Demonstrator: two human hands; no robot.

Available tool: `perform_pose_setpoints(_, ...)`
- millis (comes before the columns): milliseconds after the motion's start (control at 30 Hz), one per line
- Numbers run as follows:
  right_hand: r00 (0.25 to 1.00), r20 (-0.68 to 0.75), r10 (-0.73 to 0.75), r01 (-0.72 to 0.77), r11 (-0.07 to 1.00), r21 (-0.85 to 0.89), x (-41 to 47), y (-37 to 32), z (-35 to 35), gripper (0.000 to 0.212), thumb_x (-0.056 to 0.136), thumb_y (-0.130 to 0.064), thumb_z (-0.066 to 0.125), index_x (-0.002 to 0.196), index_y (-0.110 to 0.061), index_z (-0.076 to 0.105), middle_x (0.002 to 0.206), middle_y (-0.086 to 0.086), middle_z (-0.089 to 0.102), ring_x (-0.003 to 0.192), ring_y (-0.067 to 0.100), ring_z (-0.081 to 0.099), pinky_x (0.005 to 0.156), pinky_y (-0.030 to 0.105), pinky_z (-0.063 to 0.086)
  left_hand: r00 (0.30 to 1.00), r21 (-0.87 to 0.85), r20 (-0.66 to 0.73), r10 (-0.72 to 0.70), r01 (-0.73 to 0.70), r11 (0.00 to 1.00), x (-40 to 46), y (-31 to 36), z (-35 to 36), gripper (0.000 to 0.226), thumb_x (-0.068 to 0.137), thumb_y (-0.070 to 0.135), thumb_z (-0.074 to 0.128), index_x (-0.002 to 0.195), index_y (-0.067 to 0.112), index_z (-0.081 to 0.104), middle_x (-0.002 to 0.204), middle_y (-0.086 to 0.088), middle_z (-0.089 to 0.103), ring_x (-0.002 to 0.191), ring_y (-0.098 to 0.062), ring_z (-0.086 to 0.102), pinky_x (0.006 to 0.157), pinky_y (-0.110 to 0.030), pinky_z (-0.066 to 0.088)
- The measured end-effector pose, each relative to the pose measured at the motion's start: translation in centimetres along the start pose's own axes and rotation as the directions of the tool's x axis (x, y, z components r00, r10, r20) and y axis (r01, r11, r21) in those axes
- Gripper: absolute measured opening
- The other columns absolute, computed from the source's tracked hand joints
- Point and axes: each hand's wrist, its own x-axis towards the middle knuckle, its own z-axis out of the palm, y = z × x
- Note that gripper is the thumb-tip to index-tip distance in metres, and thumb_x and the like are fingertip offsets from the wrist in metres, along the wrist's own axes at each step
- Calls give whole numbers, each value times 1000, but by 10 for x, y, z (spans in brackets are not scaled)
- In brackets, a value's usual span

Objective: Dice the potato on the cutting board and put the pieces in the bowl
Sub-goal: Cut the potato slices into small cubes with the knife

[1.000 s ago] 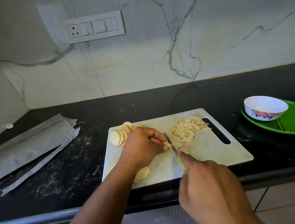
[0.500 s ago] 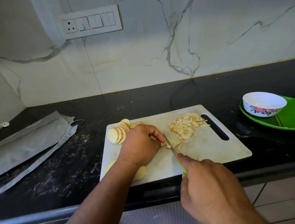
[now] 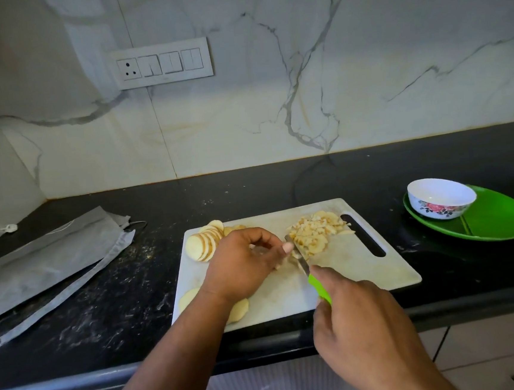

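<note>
Mid-dice on the cutting board (image 3: 343, 268). Left hand (image 3: 240, 264), fingers curled, now pins a few potato slices (image 3: 281, 261) closer to the blade than a second ago. Right hand (image 3: 353, 320), grip wrapped round the knife (image 3: 306, 271). Diced pile (image 3: 315, 233) beside the blade; bowl (image 3: 442, 198) empty, well apart. More slices (image 3: 204, 241) wait uncut.

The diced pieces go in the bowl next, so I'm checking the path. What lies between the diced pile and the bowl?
In the head view, between the diced pile and the bowl lie the cutting board's handle slot, bare black counter, then the green plate's rim.
</note>
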Motion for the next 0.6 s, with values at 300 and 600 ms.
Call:
perform_pose_setpoints(300, 1000, -25, 2, 3, 983, 182, 7, 1, 3, 43, 94, -31, 51, 136, -37, 46, 96, -20, 59, 83, 5, 56, 65, 12, 45, 1000, 16, 8, -28, 28, 999, 2, -1, 0, 10, 90, 35, 80, 81, 30, 79, 81, 18, 75, 77, 1, 69, 72, -17, 54)
perform_pose_setpoints(600, 1000, -18, -12, 15, 990, 139, 5, 0, 2, 44, 94, -33, 50, 138, -38, 43, 97, -18, 63, 80, 5, 57, 61, 12, 44, 998, 12, -28, -57, 57, 998, 2, -1, -1, 20, 96, 42, 71, 83, 28, 76, 76, 13, 74, 72, -6, 67, 65, -19, 53)
